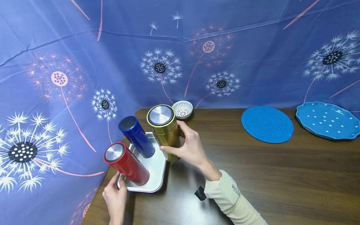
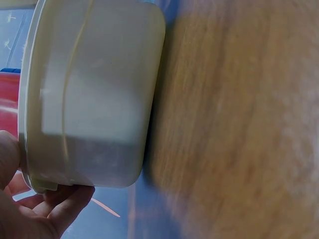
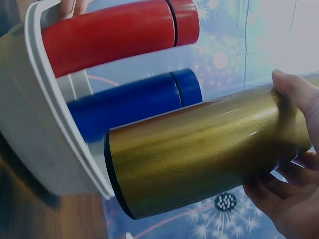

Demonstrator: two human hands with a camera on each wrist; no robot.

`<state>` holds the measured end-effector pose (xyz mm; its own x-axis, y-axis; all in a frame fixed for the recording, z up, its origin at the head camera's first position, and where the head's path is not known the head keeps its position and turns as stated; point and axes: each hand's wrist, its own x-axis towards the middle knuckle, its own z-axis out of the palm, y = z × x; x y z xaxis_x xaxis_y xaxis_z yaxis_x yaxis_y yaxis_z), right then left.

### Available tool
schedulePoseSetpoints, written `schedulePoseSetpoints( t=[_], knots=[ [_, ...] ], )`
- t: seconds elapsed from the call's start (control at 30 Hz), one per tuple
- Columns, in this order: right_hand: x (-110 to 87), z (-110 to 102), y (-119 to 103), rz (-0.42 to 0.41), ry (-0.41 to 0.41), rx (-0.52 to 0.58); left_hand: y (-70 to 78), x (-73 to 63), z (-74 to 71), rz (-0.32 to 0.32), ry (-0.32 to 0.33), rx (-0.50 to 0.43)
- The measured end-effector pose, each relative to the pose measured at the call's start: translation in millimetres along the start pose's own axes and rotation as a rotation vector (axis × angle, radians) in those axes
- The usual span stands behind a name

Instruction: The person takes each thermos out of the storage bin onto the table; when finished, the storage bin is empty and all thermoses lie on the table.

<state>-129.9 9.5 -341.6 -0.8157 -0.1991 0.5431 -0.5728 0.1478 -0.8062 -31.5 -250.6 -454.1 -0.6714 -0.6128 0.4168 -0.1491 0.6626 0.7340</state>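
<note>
My right hand [image 1: 192,148] grips a gold thermos flask [image 1: 168,137] round its side, thumb in front and fingers behind. The flask's dark base shows in the right wrist view, close to the rim of a whitish plastic container [image 3: 55,129]. On top of that container [image 1: 157,170] stand a red flask [image 1: 132,168] and, behind it, a blue flask [image 1: 142,142]. My left hand [image 1: 115,195] holds the container's near left corner. In the left wrist view, the thumb lies at the rim and the fingers [image 2: 72,206] curl under it.
A small white openwork bowl [image 1: 182,109] sits at the table's back edge, behind the gold flask. Farther right lie a round blue woven mat [image 1: 267,124] and a blue dotted plate [image 1: 327,122]. A small black object [image 1: 200,193] is beside my right sleeve. Blue dandelion-print cloth [image 1: 121,56] hangs behind.
</note>
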Motion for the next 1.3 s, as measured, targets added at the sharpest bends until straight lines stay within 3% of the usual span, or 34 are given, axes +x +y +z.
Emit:
schedulePoseSetpoints(
  t=[0.77, 1.3],
  knots=[
    [-32.7, -79.7, 26.2, 0.198, 0.195, -0.187, -3.8, 1.3, -1.6, -0.01, -0.013, -0.019],
    [-65.0, -138.8, 50.5, 0.312, 0.421, -0.292, -3.1, 2.2, -0.9, -0.012, -0.017, -0.045]
  ],
)
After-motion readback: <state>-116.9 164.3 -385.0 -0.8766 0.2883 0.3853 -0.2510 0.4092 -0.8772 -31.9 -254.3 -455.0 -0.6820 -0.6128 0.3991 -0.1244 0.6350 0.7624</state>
